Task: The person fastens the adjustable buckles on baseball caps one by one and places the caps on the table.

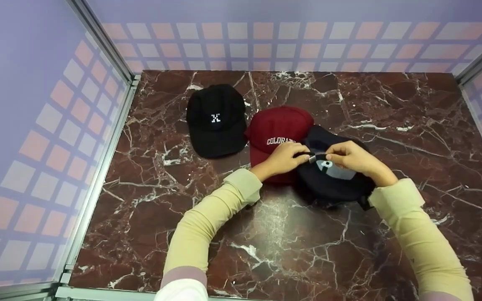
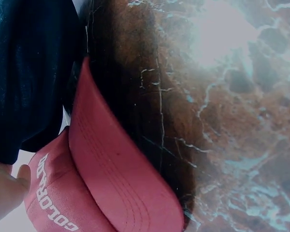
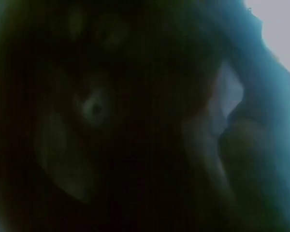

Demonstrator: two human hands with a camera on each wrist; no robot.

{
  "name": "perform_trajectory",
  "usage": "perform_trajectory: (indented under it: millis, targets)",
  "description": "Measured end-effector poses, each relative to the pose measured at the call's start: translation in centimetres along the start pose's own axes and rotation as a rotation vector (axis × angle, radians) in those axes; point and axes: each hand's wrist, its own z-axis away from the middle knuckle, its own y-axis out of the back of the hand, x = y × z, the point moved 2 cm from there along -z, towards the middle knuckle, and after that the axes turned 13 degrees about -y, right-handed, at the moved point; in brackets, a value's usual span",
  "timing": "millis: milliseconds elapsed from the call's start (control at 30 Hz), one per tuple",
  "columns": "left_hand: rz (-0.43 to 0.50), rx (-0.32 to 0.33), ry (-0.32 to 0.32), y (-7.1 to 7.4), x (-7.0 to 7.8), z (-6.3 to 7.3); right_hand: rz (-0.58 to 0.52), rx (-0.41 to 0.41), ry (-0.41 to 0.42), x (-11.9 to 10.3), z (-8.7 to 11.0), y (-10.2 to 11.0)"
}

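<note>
A dark navy cap (image 1: 329,188) with a grey patch is tipped so its back strap faces up. My left hand (image 1: 282,158) pinches the strap's left side, beside a small metal buckle (image 1: 313,158). On the buckle's other side, my right hand (image 1: 357,158) pinches the strap between thumb and fingers. Beneath my left wrist lies a red cap (image 1: 280,119) with white lettering, partly overlapped by the navy one. The left wrist view shows the red brim (image 2: 121,164) beside dark fabric (image 2: 34,72). The right wrist view is very dark and blurred.
A black cap (image 1: 216,121) with a small white emblem lies left of the red one, brim toward me. The caps rest on a dark red marbled tabletop (image 1: 161,217). Panels with metal frame bars (image 1: 98,167) bound the table at the back and sides.
</note>
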Motion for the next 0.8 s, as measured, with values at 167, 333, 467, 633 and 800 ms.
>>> perform_trajectory:
  millis: [167,333,467,633,800]
  targets:
    - [-0.018,-0.011,0.007,-0.1,0.1,0.0,-0.014,-0.065,0.021,0.2,-0.5,-0.5]
    - [-0.023,-0.012,0.016,-0.2,-0.1,0.1,-0.016,-0.076,0.038,-0.1,-0.8,-1.0]
    - [-0.015,-0.013,0.014,-0.2,-0.1,0.1,-0.006,-0.068,0.013,-0.1,-0.8,-0.9]
    - [0.019,0.000,-0.001,0.0,-0.1,0.1,0.035,-0.020,-0.054,-0.1,-0.4,-0.2]
    - [0.076,0.010,0.004,0.2,-0.1,0.2,0.045,-0.008,-0.054,0.1,-0.1,0.5]
